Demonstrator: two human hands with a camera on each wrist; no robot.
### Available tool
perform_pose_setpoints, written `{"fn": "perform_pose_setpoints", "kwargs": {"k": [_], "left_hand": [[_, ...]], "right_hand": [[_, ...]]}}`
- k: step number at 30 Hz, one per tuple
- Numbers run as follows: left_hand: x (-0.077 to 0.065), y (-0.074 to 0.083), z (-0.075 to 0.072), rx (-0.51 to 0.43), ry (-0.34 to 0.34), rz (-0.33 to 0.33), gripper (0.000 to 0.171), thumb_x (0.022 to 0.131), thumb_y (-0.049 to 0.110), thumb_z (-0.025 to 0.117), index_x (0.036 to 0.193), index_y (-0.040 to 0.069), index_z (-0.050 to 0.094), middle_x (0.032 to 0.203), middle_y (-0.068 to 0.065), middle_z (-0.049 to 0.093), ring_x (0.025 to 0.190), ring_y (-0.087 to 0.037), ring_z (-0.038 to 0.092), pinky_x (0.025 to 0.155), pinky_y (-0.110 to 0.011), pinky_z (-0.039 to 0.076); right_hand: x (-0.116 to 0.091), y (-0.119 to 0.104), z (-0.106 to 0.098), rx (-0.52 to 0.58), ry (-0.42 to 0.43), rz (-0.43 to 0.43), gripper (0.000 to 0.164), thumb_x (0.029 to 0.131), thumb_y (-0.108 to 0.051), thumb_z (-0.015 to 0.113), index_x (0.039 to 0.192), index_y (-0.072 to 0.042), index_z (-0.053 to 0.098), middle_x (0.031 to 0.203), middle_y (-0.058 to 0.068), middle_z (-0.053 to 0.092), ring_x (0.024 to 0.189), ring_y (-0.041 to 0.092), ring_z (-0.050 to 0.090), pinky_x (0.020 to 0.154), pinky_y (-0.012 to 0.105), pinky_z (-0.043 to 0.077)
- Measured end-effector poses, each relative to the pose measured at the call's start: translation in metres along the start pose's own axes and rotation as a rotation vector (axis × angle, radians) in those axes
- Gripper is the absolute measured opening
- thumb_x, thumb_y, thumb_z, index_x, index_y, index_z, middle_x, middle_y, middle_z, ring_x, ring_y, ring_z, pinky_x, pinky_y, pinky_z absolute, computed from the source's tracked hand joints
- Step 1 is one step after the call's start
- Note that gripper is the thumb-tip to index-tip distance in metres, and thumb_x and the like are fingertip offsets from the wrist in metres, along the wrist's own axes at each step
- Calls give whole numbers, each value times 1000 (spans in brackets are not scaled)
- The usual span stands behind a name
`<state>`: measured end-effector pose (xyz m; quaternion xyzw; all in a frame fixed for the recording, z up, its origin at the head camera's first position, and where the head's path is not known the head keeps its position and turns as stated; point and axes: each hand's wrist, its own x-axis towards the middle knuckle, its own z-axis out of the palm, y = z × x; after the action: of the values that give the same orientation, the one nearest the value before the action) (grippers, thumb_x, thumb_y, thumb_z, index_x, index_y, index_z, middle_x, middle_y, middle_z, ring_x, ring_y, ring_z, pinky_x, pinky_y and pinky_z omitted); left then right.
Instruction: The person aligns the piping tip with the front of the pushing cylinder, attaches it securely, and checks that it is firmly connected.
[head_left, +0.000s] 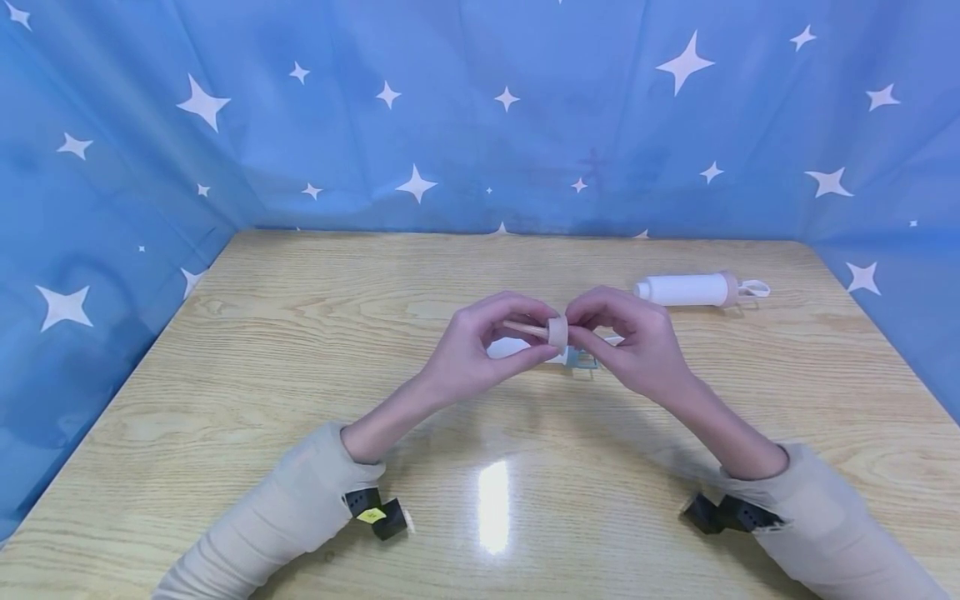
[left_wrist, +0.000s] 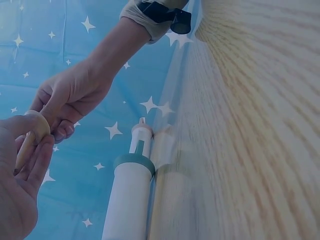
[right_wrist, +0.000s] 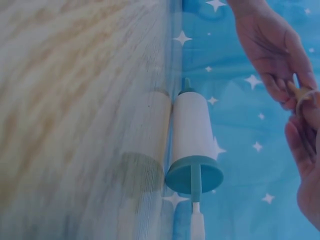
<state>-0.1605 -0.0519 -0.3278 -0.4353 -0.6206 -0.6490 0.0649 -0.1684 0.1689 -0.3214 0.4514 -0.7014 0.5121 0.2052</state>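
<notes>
Above the middle of the table, my left hand [head_left: 480,337] pinches a small beige ring [head_left: 557,332] between thumb and fingers. A thin tan stick [head_left: 525,328] runs from the ring back into that hand. From the other side, my right hand [head_left: 637,346] pinches at the ring with thumb and forefinger; what exactly lies between its fingertips is hidden. In the left wrist view the stick [left_wrist: 25,151] sits against the ring. Beneath the hands lies a white cylinder [right_wrist: 192,125] with a teal collar and handle, partly covered by the hands in the head view.
Farther back on the right, a similar white cylinder [head_left: 686,290] with a pinkish collar and a loop at its end lies on its side. The wood-grain table [head_left: 300,333] is bordered by a blue star-patterned curtain [head_left: 450,117]. Black cameras [head_left: 378,512] sit at both cuffs.
</notes>
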Motion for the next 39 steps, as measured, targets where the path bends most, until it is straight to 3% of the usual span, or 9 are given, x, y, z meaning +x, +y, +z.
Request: {"fn": "perform_pose_setpoints", "kwargs": {"k": [22,39], "left_hand": [[-1,1,3,-1,11,-10,31,84,-12,76,113,-8,66,108,-18,68,100,-24,69,89,-40,60],[-2,2,-1,-14,22,-80,32,86,-10,75,116,-6,66,112,-17,69,102,-23,70,94,-40,58]], "right_hand": [[2,2,3,58,15,-32,32,96,-22,70,91,10,64,87,10,67,76,8,63,71,15,56],[0,4,4,-54,2,-48,34,98,-27,68,93,6,67,86,10,68,76,6,63,71,14,56]]}}
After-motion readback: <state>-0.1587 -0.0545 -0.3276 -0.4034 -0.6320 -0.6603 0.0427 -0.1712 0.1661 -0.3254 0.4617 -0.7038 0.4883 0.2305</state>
